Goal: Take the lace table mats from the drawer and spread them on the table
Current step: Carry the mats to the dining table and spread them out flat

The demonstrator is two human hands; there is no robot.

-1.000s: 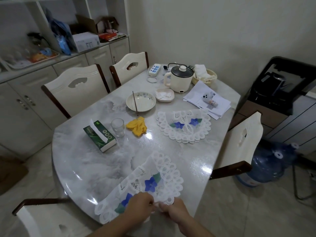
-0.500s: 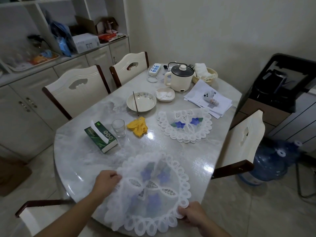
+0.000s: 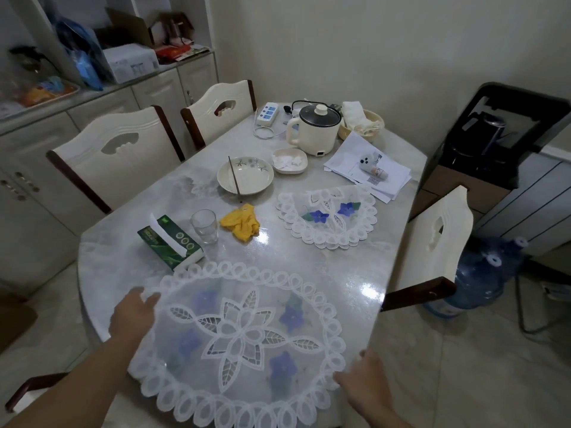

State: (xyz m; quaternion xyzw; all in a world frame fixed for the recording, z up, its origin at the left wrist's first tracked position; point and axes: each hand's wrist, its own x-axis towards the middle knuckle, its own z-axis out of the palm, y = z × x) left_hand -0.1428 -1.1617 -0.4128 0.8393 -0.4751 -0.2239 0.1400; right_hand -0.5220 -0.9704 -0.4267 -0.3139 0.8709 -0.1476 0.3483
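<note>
— Marble-look table (image 3: pixel 123 261) takes up most of the room, with chairs along both long sides and clutter toward the far end. Where is the mat?

— One round lace mat (image 3: pixel 244 338) is opened out at the near end, its nearest loops hanging past the near edge. A second, folded lace mat (image 3: pixel 327 216) lies near the right edge, further up.

— And the hands?

— Left hand (image 3: pixel 133 315) has its fingers closed on the mat's left rim, thumb on top. Right hand (image 3: pixel 366 381) is at the lower right rim, fingers curled; whether they are pinching the lace I cannot tell.

— What could spoil it from here?

— I think the overhang. If both hands let go now, the mat's weight past the near edge may drag it off the glossy top. Pushing it forward has its own risk: the far rim sits just beside the tissue box (image 3: pixel 170 240), and the empty glass (image 3: pixel 204 226) stands close behind, so a quick shove could bunch the lace or tip the glass.

— Anything else?

— Uneven pulling would leave a wrinkle or skew the pattern.
</note>
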